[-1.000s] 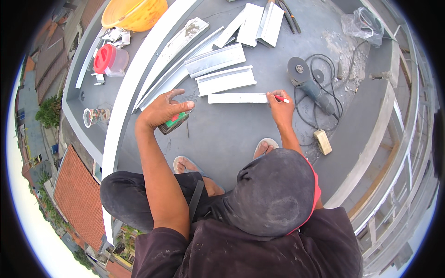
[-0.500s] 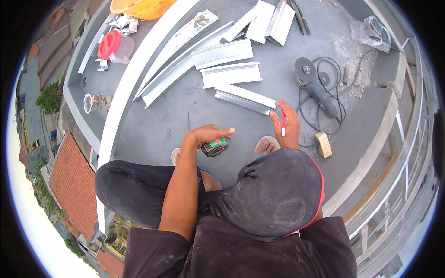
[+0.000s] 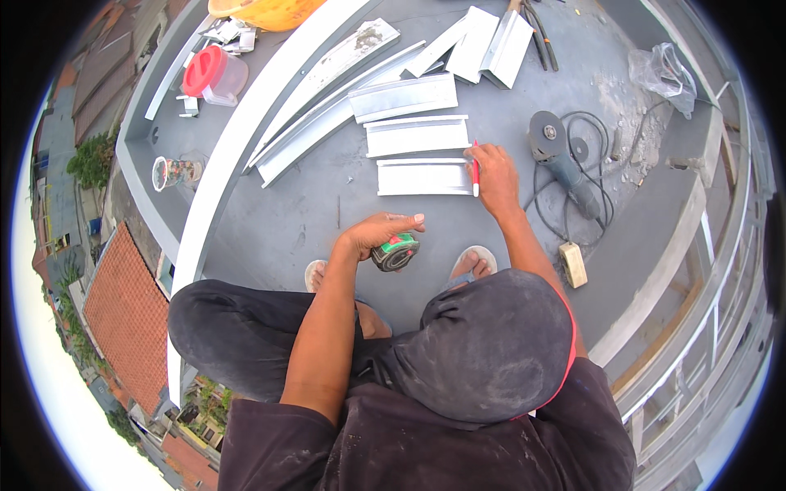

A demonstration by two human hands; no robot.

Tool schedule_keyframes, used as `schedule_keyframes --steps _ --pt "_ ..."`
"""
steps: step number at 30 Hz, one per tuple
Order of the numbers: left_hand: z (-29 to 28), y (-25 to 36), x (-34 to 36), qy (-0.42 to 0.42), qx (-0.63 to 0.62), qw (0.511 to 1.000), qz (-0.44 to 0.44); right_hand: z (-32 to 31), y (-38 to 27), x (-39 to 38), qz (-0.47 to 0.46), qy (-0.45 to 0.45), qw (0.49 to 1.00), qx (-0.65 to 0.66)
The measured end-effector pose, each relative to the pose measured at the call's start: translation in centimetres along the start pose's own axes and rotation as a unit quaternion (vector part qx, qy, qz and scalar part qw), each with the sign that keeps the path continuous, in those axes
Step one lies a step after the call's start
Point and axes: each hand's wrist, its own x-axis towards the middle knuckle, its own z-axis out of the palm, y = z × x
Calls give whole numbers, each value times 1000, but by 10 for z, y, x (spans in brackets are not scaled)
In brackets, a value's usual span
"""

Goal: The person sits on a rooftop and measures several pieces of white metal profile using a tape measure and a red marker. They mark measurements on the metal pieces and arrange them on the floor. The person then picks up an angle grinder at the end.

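My left hand point(image 3: 367, 235) is closed around a green and black tape measure point(image 3: 395, 253), thumb stretched out above it, over the floor between my feet. In my right hand point(image 3: 498, 178) is a slim red marker with a white end point(image 3: 476, 170), held upright between the fingers. That hand is at the right end of a short silvery metal channel point(image 3: 424, 176), and its fingertips also come close to the corner of a second channel point(image 3: 416, 136) just beyond. The two channels lie nearly parallel on the grey floor, slightly apart.
Further off lie more cut metal channels point(image 3: 403, 98) and a long white strip point(image 3: 214, 192). On the right stand an angle grinder point(image 3: 565, 168) with its cord and a pale socket block point(image 3: 573, 263). A red-lidded plastic container point(image 3: 214, 75), a jar point(image 3: 174, 173) and a clear bag point(image 3: 661, 75) lie around.
The nearest metal channel has turned from slanting to nearly level, its open side now facing up. My right hand has moved farther forward and slightly left. The left still holds the tape measure.
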Motion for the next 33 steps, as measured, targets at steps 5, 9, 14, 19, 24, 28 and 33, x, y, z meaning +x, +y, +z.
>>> schedule_keyframes --steps 5,9,14,19,24,28,33 --pt "-1 -9 6 7 -70 998 -5 3 -42 -20 -176 76 982 8" --pt "-24 -19 0 5 -88 996 -21 36 -43 -40 -167 -11 985 -44" --pt "-50 -22 -25 54 -137 989 8 18 -65 -37 -11 -64 972 228" --pt "-54 -22 -25 40 -149 988 20 -2 -78 -65 288 -128 729 608" --pt "-27 2 -7 77 -177 981 29 17 -36 -109 212 135 947 201" --pt "-8 7 -1 84 -243 965 45 1 -42 -112 181 142 956 180" --pt "23 27 4 84 -245 966 19 14 -27 -77 236 53 925 294"
